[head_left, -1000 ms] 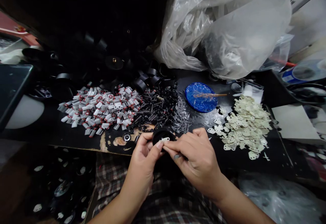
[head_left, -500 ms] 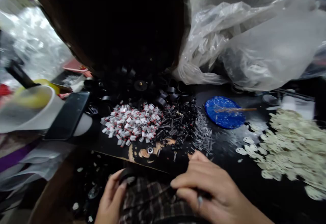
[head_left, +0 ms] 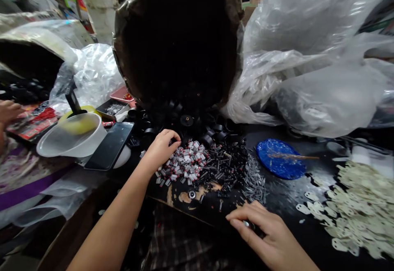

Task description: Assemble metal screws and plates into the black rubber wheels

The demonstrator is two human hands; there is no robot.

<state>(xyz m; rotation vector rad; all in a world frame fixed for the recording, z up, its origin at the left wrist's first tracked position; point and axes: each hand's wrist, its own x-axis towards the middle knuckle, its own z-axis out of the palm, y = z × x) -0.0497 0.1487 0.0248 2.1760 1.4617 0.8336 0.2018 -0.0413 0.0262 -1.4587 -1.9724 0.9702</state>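
Observation:
My left hand (head_left: 163, 150) is stretched over the left edge of a heap of small white-and-red parts (head_left: 187, 160), fingers curled toward the thumb. Something dark shows between them, too hidden to name. Black round caps (head_left: 186, 120) lie just beyond. My right hand (head_left: 261, 232) is closed near the front edge of the black table (head_left: 277, 205), around a small dark and silvery object (head_left: 248, 224) mostly covered by the fingers. Close to it lie grey metal pins (head_left: 254, 182), dark springs and screws (head_left: 224, 166), and a small ring-shaped part (head_left: 192, 194).
A blue lid (head_left: 277, 164) with a thin stick across it lies right of the heaps. Flat cream plates (head_left: 353, 209) pile up farther right. On the left are a phone (head_left: 111, 145) and a white bowl (head_left: 74, 137). Another person's hand (head_left: 10, 113) shows at far left.
My left hand has gone from the lap, where it held a black round part, forward to the heap. My right hand stays near the table edge. The view has tilted up.

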